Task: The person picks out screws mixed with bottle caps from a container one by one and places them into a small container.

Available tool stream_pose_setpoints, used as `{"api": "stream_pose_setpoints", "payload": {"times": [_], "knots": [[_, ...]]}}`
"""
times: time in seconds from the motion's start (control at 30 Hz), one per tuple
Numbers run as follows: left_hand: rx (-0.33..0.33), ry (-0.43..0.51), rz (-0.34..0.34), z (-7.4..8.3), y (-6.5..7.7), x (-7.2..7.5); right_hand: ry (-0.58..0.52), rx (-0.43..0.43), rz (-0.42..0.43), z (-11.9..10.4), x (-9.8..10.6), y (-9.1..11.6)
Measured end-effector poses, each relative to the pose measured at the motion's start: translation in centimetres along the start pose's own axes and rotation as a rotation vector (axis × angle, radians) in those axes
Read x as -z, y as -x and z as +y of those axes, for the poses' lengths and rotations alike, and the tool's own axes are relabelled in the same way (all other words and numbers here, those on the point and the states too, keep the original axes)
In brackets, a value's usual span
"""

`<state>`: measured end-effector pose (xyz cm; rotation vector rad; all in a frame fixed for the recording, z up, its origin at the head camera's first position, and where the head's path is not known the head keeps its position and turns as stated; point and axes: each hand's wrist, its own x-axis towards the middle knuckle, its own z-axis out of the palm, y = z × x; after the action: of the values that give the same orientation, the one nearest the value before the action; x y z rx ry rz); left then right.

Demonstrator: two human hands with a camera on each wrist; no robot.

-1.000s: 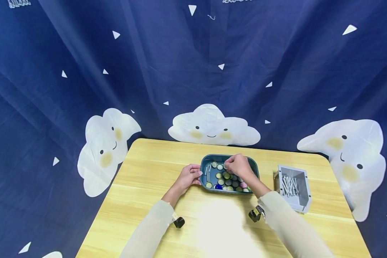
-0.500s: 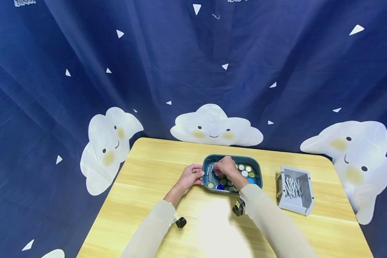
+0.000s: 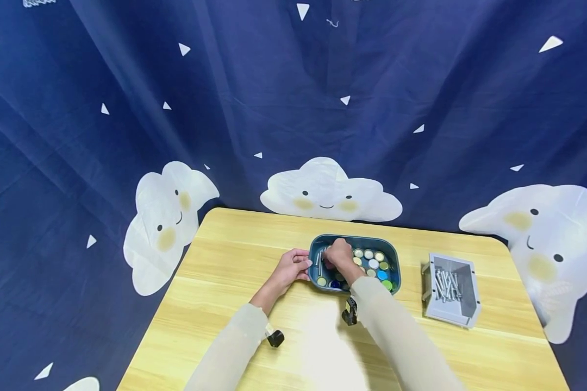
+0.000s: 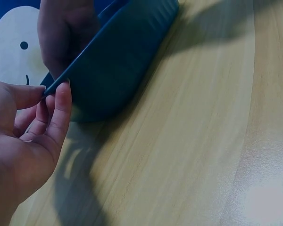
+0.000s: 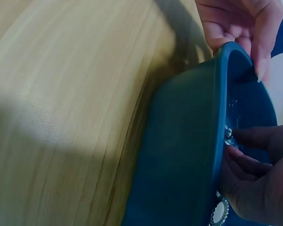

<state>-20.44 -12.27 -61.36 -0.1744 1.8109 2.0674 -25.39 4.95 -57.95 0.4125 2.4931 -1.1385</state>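
Note:
A dark teal plastic bin (image 3: 398, 266) stands on the table, holding several bottle caps (image 3: 373, 264) and a few silver screws (image 3: 320, 266) at its left end. My left hand (image 3: 292, 267) pinches the bin's left rim between thumb and fingers; the left wrist view shows this grip closely. Inside the bin, toward the left end, is my right hand (image 3: 339, 253). In the right wrist view its thumb and finger pinch the shiny end of a screw (image 5: 228, 133), whose lower part the bin wall hides. A ridged bottle cap (image 5: 220, 210) lies near those fingers.
To the right of the bin, a grey open-front box (image 3: 451, 313) holds several long silver screws (image 3: 447, 285). The wooden table (image 3: 244, 244) ends at the back against a dark blue curtain (image 3: 274, 108) with white clouds.
My right hand has moved left inside the bin, from over the caps to the screws, uncovering caps on the right side. My left hand keeps its hold on the rim.

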Motion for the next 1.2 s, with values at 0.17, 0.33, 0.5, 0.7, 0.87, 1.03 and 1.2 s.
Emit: {"api": "stream_pose_setpoints", "payload": {"times": [0.17, 0.33, 0.5, 0.7, 0.87, 1.03, 1.2], "knots": [[-0.002, -0.004, 0.012, 0.1, 0.1, -0.1, 0.09, 0.011, 0.064, -0.2, -0.3, -0.4], [-0.012, -0.002, 0.014, 0.1, 0.1, -0.3, 0.058, 0.004, 0.071, 0.5, -0.9, -1.9], [-0.016, -0.002, 0.017, 0.1, 0.0, -0.3, 0.079, 0.032, 0.078, 1.3, -1.6, -3.2], [-0.014, 0.011, 0.013, 0.1, 0.1, -0.3, 0.07, -0.018, 0.054, -0.3, -0.7, -1.2], [-0.014, 0.004, 0.014, 0.2, 0.3, -0.5, 0.05, -0.019, 0.044, -0.2, -0.3, -0.7], [-0.016, -0.008, 0.035, 0.2, 0.2, -0.5, 0.022, -0.007, -0.006, -0.4, 0.2, -0.6], [-0.01, -0.025, 0.049, 0.1, 0.2, -0.4, 0.018, 0.009, -0.05, -0.4, 0.8, -0.7]]}}
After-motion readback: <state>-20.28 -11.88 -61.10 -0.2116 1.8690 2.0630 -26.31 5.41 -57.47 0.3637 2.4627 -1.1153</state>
